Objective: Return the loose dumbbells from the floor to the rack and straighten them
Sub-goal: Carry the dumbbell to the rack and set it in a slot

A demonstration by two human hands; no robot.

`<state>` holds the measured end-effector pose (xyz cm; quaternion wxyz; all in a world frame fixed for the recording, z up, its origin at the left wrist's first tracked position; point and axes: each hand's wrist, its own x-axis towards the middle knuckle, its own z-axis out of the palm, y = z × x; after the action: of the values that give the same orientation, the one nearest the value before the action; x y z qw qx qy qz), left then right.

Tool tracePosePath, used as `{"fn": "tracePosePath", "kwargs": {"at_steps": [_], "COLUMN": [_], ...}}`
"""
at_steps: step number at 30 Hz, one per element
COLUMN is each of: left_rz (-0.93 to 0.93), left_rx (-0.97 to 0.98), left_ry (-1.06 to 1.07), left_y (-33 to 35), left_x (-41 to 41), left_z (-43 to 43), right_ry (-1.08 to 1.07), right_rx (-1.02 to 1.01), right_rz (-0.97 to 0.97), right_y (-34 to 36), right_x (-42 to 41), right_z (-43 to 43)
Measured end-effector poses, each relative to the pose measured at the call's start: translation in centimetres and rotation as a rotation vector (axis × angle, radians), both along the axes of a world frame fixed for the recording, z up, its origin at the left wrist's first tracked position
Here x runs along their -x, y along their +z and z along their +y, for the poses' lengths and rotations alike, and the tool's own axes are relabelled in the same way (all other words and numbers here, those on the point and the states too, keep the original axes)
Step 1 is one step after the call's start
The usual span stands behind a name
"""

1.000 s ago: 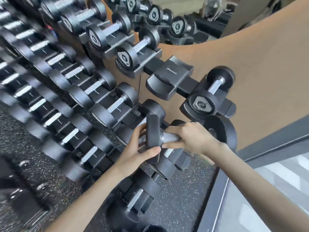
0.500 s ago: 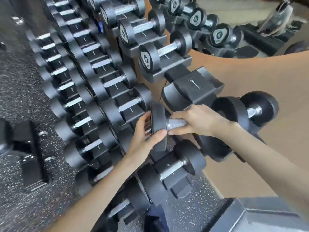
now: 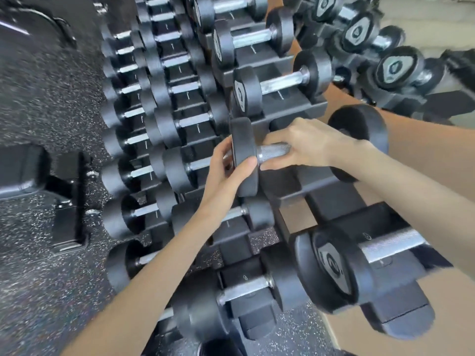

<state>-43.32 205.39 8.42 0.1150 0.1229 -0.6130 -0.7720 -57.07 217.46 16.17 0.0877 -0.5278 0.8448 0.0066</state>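
Black speckled rubber floor (image 3: 38,278) lies under the rack (image 3: 331,204), tan wall (image 3: 437,155) behind.

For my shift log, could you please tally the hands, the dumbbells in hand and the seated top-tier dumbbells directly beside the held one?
Hands: 2, the left hand and the right hand
Dumbbells in hand: 1, the held dumbbell
Dumbbells seated beside it: 2, the far dumbbell and the near dumbbell
Total: 5
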Motion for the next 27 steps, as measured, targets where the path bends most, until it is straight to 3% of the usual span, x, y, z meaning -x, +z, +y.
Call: {"fn": "tracePosePath", "kwargs": {"at_steps": [11,21,27], "left_rz": [-0.133,-0.221,-0.288], "left_rx": [-0.117,-0.023,0.046], "left_ry": [0.008,0.056,0.028], "left_y": [-4.5,-5.0,-4.4], "left_x": [7.7,10.7,10.7], "left_z": [6.4,8.2,7.9], "right_ry": [0.012,0.053,0.059], "right_rx": [-0.152,-0.126,-0.131], "right_rz": [-0.061,-0.14,-0.065], "right_y": [-4.5,-6.3,-6.6], "right_x": [8.9,12.1,12.1], "right_z": [5.1,6.6,6.8]}}
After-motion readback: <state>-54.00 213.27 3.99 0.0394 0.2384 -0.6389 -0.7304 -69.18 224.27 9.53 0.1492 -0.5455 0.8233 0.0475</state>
